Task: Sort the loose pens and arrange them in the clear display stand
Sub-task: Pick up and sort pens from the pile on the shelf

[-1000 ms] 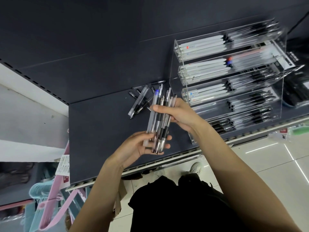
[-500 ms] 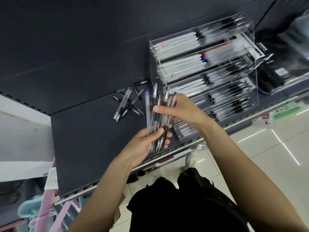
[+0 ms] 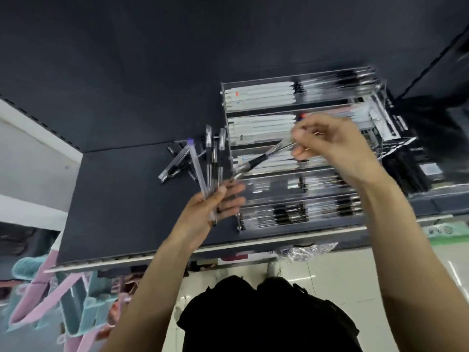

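Nearest us, over the pale tiled floor (image 3: 330, 288), our two bare forearms reach up to the dark flat shelf (image 3: 121, 212). Our left hand (image 3: 213, 207) grips a fanned bundle of clear-barrelled pens (image 3: 208, 163), its fingers (image 3: 232, 200) and thumb curled round their lower ends; the pens stand upward, one of them with a purple cap. Our right hand (image 3: 332, 141) is raised higher and to the right, its fingers (image 3: 302, 133) pinching the upper end of a single clear pen with a black grip (image 3: 264, 156), which slants down to the left in front of the stand's middle tiers. Just beyond the left hand, a small heap of loose clear and black pens (image 3: 175, 163) lies on the shelf, beside the stand's left wall. Behind both hands stands the clear tiered acrylic display stand (image 3: 380, 90), its upper rows holding white-barrelled pens and its lower rows black-gripped ones; blur hides finer detail. Farthest back rises the dark back panel (image 3: 177, 59).
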Demonstrator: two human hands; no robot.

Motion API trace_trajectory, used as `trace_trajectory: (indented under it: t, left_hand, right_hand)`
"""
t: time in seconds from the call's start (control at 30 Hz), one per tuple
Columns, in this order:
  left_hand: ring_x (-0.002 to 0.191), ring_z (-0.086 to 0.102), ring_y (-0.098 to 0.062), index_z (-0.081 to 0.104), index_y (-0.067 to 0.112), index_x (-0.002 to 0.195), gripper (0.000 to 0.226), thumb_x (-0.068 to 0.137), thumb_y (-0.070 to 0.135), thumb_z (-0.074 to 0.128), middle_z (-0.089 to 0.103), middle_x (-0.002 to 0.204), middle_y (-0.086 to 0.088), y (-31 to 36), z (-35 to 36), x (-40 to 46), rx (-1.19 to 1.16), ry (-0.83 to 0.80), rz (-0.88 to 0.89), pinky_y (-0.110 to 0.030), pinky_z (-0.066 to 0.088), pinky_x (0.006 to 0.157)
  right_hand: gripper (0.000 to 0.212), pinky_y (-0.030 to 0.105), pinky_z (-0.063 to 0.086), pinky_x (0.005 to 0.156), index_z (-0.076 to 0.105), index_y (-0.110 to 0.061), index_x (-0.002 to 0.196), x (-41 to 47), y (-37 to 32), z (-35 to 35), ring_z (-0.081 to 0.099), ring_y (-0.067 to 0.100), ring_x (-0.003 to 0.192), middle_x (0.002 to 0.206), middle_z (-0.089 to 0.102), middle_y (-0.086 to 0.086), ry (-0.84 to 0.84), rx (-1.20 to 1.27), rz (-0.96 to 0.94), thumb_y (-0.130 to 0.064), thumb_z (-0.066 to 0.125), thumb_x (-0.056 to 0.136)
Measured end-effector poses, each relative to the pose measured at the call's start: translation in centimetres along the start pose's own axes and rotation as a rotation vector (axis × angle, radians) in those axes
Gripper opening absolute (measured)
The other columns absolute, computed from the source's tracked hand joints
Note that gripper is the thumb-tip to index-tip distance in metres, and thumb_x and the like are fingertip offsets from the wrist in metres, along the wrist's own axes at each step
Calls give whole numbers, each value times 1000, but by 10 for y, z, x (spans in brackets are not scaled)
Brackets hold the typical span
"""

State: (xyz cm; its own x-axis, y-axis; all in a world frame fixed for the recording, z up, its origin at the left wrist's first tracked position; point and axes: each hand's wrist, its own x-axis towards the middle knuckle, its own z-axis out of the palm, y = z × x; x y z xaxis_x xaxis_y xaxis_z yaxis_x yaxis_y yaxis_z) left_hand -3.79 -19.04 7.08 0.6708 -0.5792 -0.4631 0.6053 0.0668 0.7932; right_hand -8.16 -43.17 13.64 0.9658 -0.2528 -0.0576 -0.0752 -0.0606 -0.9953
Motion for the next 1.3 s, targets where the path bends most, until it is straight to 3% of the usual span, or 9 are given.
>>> trace_trajectory:
  t: [0.2, 0.3, 0.37, 0.5, 0.63, 0.8, 1.0, 1.13, 1.3]
  left_hand:
    - [110, 64, -16, 56, 17, 121, 31, 99, 22, 34, 68, 117, 2, -7, 46, 10, -279, 107, 217, -28, 53, 89]
    - [108, 64, -12, 58, 16, 119, 32, 93, 25, 41, 69, 114, 3, -7, 73, 20, -379, 158, 277, -27, 51, 92]
    - [106, 64, -11, 59, 12, 117, 30, 97, 22, 40, 70, 111, 1, -8, 80, 25, -423, 194, 290, -29, 49, 95]
    - [120, 57, -14, 53, 5, 128, 37, 98, 20, 38, 64, 123, -5, -14, 80, 27, -489, 216, 300, -28, 46, 100]
    - [116, 59, -11, 55, 5, 125, 35, 98, 19, 39, 66, 121, -2, -16, 79, 27, -486, 220, 342, -23, 51, 91]
    - [120, 57, -15, 60, 12, 116, 29, 99, 17, 38, 66, 120, -1, -15, 73, 24, -396, 185, 377, -29, 50, 94]
    - [123, 54, -13, 58, 13, 121, 30, 100, 19, 37, 62, 127, -2, -18, 63, 19, -251, 159, 303, -28, 45, 98]
    - [106, 64, -12, 63, 13, 106, 24, 99, 15, 40, 72, 104, 1, -17, 53, 12, -289, 168, 268, -27, 48, 90]
    - [84, 67, -12, 65, 13, 100, 25, 99, 13, 40, 69, 80, 5, -18, 38, -3, -298, 183, 301, -27, 53, 78]
  right_hand:
    - [13, 28, 54, 81, 58, -8, 89, -18, 19, 27, 70, 23, 83, 85, 63, 9, 346, 352, -102, 5, 57, 89]
    - [16, 26, 52, 79, 58, -10, 84, -30, 42, 66, 68, 13, 82, 83, 66, -3, 417, 272, -102, 5, 62, 85]
    - [15, 18, 49, 74, 59, -9, 86, -38, 54, 78, 64, 4, 79, 81, 65, -11, 410, 124, -127, 4, 64, 84]
    - [16, 20, 52, 75, 58, -11, 89, -43, 64, 81, 64, 9, 84, 87, 64, -1, 399, -70, -209, 1, 66, 83]
    - [19, 19, 53, 72, 58, -18, 85, -44, 66, 81, 66, 8, 79, 83, 66, -3, 314, -257, -239, -5, 71, 81]
    - [12, 10, 49, 66, 59, -11, 82, -41, 59, 82, 66, -2, 70, 73, 66, -15, 296, -71, -58, -5, 70, 82]
    - [15, 8, 48, 63, 58, -10, 79, -41, 55, 93, 67, -2, 69, 71, 65, -16, 248, -59, -79, 0, 69, 81]
    - [15, 9, 49, 66, 61, -16, 81, -46, 58, 97, 68, -2, 74, 79, 68, -14, 193, -142, -73, -6, 72, 81]
    - [14, 9, 49, 70, 67, -19, 91, -46, 43, 75, 64, -1, 79, 87, 70, -9, 122, -427, -164, -31, 67, 84]
